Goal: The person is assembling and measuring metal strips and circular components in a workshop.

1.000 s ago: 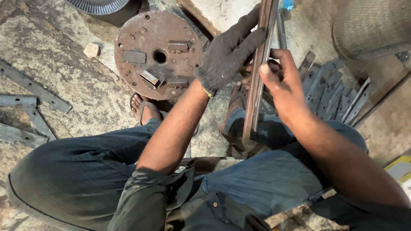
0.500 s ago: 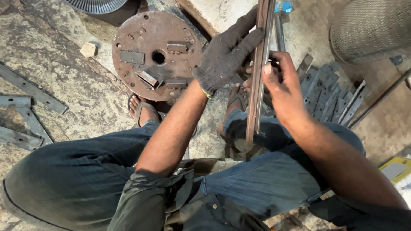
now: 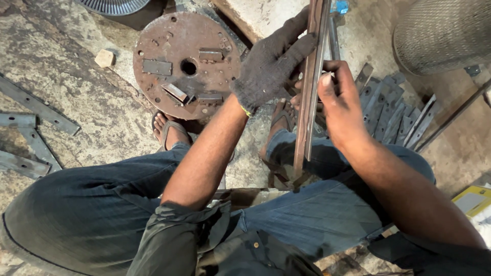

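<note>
My left hand [image 3: 271, 66], in a dark knitted glove, grips a pair of long rusty flat metal bars [image 3: 308, 102] that stand upright between my knees. My bare right hand [image 3: 340, 105] holds the same bars from the right side, thumb up along their edge. The bars' lower ends rest near my right leg, and their tops run out of the frame. I sit low, in blue jeans and sandals.
A rusty round steel plate [image 3: 186, 64] with small blocks on it lies on the stone floor ahead. Grey flat bars [image 3: 30, 105] lie at left. A pile of short metal strips [image 3: 391, 110] sits at right, below a wire mesh cylinder [image 3: 445, 30].
The bars have tilted slightly and both hands have shifted a little along them. My view has drifted a bit to the left.
</note>
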